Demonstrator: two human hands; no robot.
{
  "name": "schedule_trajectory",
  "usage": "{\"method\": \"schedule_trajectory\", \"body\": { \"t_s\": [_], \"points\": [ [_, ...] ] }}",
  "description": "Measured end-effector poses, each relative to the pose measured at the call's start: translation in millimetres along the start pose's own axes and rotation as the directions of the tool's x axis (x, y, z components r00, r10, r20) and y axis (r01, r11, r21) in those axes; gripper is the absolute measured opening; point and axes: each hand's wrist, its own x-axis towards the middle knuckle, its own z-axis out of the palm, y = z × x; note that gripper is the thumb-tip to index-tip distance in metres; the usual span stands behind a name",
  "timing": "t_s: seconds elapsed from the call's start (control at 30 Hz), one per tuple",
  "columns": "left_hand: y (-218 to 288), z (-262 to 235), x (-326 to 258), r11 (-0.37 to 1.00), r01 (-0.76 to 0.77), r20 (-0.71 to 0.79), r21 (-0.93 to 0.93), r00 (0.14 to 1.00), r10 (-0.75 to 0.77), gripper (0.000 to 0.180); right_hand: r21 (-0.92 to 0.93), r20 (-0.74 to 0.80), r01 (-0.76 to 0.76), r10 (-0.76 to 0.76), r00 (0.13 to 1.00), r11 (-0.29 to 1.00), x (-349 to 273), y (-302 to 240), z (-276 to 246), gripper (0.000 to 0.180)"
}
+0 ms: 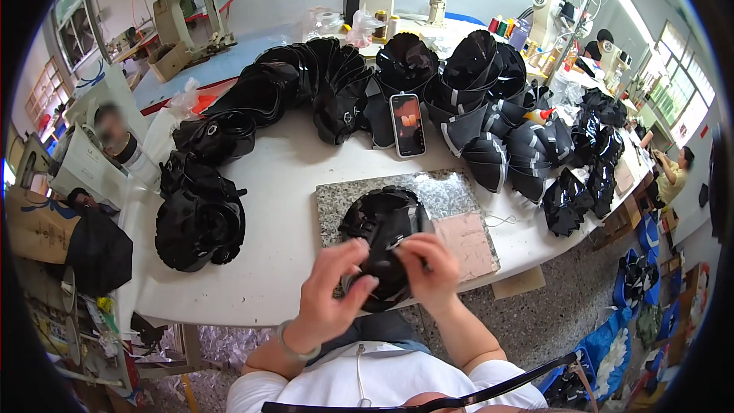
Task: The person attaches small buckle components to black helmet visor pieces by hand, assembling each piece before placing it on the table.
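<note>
Both of my hands grip a black cap piece (382, 229) that rests on a grey speckled stone slab (451, 187) at the near edge of the white table (283, 183). My left hand (330, 283) pinches the piece's lower left edge with fingers curled. Its right side is held by my right hand (430, 269), thumb pressing on top. A pinkish pad (468, 245) lies on the slab just right of my hands.
Stacks of black cap parts (321, 88) arc across the table's far side, with more piles at the left (199, 222) and right (569, 199). A phone (407, 125) leans among them. Sewing machines (187, 19) stand behind. Other people sit at the left and far right.
</note>
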Motion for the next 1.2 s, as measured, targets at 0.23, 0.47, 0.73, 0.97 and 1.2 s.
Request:
{"method": "schedule_trajectory", "body": {
  "t_s": [0.23,0.47,0.73,0.97,1.2],
  "points": [
    [29.5,27.9,16.7,0.914,-0.404,0.2,0.035,0.899,0.389,0.045,0.099,-0.355,0.119,-0.076,0.932,0.988,14.7,-28.6,-9.4,0.023],
    [-26.4,23.5,12.3,0.989,-0.069,0.202,-0.135,0.975,0.095,0.044,0.567,-0.101,-0.126,0.221,0.97,0.814,-21.9,-33.6,1.6,0.028],
    [-7.1,28.5,41.5,0.965,-0.252,0.34,-0.069,0.904,0.261,0.03,0.089,0.187,-0.414,0.393,0.9,0.906,29.9,-47.3,-57.8,0.02],
    [32.5,25.8,71.9,0.954,-0.265,0.329,-0.143,0.896,0.298,0.03,-0.013,0.078,0.057,-0.055,0.995,0.998,58.0,-56.4,-77.8,0.027],
    [9.3,31.1,58.7,0.994,-0.105,0.197,0.005,0.975,0.102,0.025,-0.015,0.042,-0.054,0.055,0.998,0.998,42.1,-17.4,-52.4,0.017]
  ]
}}
